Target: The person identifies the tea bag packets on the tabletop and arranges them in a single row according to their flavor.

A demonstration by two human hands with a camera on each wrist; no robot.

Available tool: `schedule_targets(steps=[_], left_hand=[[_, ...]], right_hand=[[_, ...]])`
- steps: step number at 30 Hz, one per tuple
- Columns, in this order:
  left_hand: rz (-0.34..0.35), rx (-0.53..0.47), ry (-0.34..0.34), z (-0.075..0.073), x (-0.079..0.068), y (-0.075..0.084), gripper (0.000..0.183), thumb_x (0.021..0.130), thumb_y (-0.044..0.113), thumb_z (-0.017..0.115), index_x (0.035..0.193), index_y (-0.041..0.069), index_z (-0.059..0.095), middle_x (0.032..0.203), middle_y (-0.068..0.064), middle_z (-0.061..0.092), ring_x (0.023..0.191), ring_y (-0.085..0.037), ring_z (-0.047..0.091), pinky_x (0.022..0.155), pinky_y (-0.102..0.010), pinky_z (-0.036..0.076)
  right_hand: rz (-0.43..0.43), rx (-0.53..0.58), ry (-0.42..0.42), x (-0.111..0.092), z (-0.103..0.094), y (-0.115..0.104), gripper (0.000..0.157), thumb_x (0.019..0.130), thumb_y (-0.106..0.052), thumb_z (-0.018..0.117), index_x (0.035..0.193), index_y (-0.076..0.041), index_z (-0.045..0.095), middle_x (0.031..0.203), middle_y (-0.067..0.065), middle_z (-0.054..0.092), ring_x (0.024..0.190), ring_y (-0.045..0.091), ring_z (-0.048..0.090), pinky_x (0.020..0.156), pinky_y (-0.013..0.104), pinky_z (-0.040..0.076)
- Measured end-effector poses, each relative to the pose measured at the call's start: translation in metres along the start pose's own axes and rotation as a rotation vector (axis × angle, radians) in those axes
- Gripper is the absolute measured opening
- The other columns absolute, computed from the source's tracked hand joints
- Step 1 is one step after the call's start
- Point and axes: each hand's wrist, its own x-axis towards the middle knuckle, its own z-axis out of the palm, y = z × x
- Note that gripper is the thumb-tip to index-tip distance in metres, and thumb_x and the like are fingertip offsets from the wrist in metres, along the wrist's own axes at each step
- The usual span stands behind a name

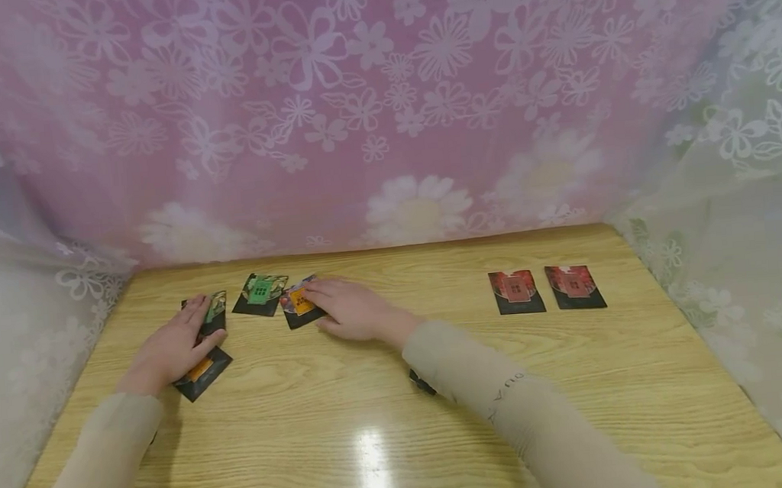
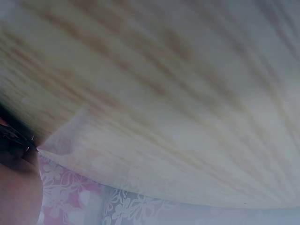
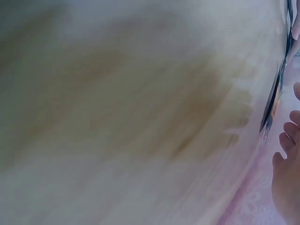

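In the head view my left hand [image 1: 173,344] lies over a black-and-green packet [image 1: 217,311], its fingers extended on it. The thumb points right, above a black packet with an orange label [image 1: 201,368], partly hidden by the hand. My right hand [image 1: 354,306] touches another orange-labelled packet [image 1: 297,303] with its fingertips and covers its right side. Between the hands lies a second green packet [image 1: 261,294], which neither hand touches. The right wrist view shows the fingers of the right hand [image 3: 288,159] slightly bent; the left wrist view catches only part of the left hand [image 2: 21,192].
Two red-and-black packets [image 1: 517,292] [image 1: 576,286] lie side by side on the right of the wooden table [image 1: 297,450]. A small black object [image 1: 421,382] shows beside the right sleeve. A pink floral curtain [image 1: 381,122] hangs behind the table, with pale curtains at both sides.
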Motion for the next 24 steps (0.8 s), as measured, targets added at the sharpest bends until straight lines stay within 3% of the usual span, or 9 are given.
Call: schedule_targets(steps=[10,17,24], left_hand=[[0.003,-0.014,0.008,0.006,-0.001,0.000,0.093,0.111,0.061,0.041,0.168,-0.008,0.013,0.172,-0.036,0.015,0.155,-0.059,0.022,0.124,-0.073,0.027],[0.003,-0.017,0.006,0.003,0.000,0.001,0.093,0.111,0.060,0.042,0.168,-0.007,0.012,0.172,-0.037,0.015,0.156,-0.059,0.022,0.124,-0.074,0.027],[0.001,-0.007,0.007,0.000,0.000,0.001,0.093,0.111,0.059,0.042,0.167,-0.008,0.013,0.172,-0.037,0.015,0.156,-0.059,0.022,0.124,-0.073,0.026]], right_hand=[[-0.028,-0.023,-0.066,0.020,0.003,-0.008,0.066,0.115,-0.043,0.043,0.171,-0.014,0.023,0.179,0.003,0.021,0.167,0.021,0.019,0.138,0.035,0.016],[-0.010,-0.035,-0.123,0.013,0.001,-0.003,0.063,0.116,-0.040,0.039,0.171,-0.015,0.021,0.180,0.003,0.018,0.168,0.022,0.017,0.137,0.037,0.019],[-0.018,-0.050,-0.107,0.001,0.004,0.011,0.062,0.116,-0.039,0.041,0.171,-0.014,0.024,0.179,0.003,0.021,0.167,0.021,0.019,0.137,0.037,0.022]])
